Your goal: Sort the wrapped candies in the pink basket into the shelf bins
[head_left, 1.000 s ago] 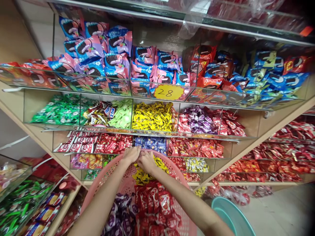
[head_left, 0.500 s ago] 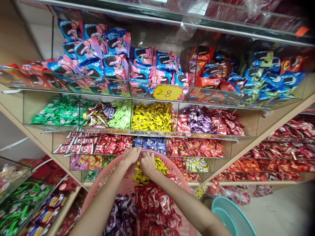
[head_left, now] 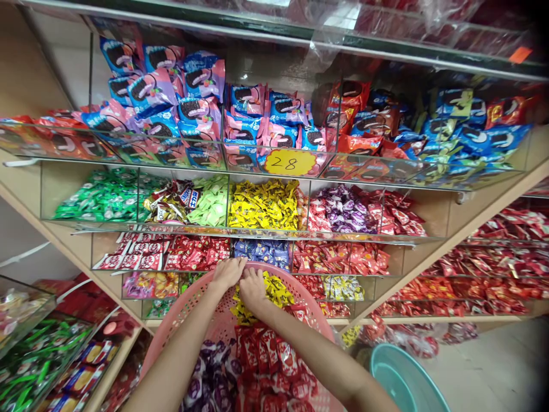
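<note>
Over the far rim of a pink plastic basket [head_left: 180, 306], the left hand [head_left: 227, 273] hung with its fingers [head_left: 240, 264] close together and curled downward, at or just above the rim; whether they held anything could not be told. Just beside it, the right hand [head_left: 253, 290] reached into the basket, its fingers [head_left: 247, 277] bunched narrowly on a heap of yellow-wrapped sweets [head_left: 274, 289]; whether they gripped any was hidden. Nearer the person, the basket held red wrapped packets [head_left: 274, 366] and purple-wrapped sweets [head_left: 210, 372]. Beyond the basket rose a tiered display of clear compartments [head_left: 64, 186], with blue packets [head_left: 261, 252] just past the rim. Right of the basket sat a teal plastic basin [head_left: 403, 383].
</note>
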Tool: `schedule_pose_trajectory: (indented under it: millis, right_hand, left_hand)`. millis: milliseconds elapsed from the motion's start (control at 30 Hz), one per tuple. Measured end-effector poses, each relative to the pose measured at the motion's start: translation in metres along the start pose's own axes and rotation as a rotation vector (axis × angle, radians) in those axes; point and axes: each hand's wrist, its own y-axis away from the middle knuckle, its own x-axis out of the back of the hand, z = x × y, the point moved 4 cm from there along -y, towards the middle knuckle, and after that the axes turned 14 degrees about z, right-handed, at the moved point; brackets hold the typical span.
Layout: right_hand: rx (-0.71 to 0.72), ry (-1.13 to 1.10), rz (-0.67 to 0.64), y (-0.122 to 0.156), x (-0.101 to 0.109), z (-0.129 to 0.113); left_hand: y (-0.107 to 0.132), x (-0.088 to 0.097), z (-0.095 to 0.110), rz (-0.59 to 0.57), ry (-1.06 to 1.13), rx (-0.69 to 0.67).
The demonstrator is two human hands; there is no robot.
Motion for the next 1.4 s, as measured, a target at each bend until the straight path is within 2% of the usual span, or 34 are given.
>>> schedule_pose_trajectory:
  millis: [200,300,533,700,800,867,933,1067,1100,1200,1300,1400]
  right_hand:
    - [0.012,-0.047,0.049,-0.002,-0.003,-0.001]
    - [0.03,-0.049,0.006,0.001,-0.002,0.004]
    - [-0.037,-0.01,-0.112,0.0,0.002,0.007]
    - [-0.048,-0.001,-0.116,0.0,0.001,0.002]
    - [-0.045,-0.003,-0.095,0.002,0.008,0.003]
    - [-0.045,-0.007,-0.081,0.003,0.021,0.007]
    - [-0.049,-0.016,-0.094,0.002,0.043,0.014]
    - [-0.057,-0.152,-0.131,-0.01,0.11,0.035]
    - [-0.053,-0.227,-0.098,-0.017,0.128,0.04]
    - [-0.099,-0.35,0.149,-0.04,0.176,0.06]
    - [-0.213,-0.28,0.371,-0.061,0.195,0.08]
    - [-0.28,-0.21,0.378,-0.076,0.188,0.09]
  left_hand:
    - [0.001,0.003,0.001,0.009,0.018,0.004]
    - [0.001,0.002,0.0,0.011,0.02,0.005]
    - [0.0,0.0,0.0,0.009,0.011,0.007]
    - [0.001,0.002,0.0,0.0,0.006,0.004]
    - [0.002,0.003,0.0,0.002,0.008,0.005]
    - [0.002,0.002,0.0,0.003,0.013,0.006]
    - [0.002,0.002,-0.001,-0.001,0.021,0.014]
    - [0.001,0.001,-0.001,-0.007,0.019,0.027]
    - [0.001,0.002,-0.001,-0.004,0.018,0.022]
    - [0.002,0.003,0.0,0.001,0.012,0.013]
    - [0.003,0.005,0.002,0.011,-0.004,0.001]
    - [0.004,0.007,0.002,0.02,-0.014,-0.009]
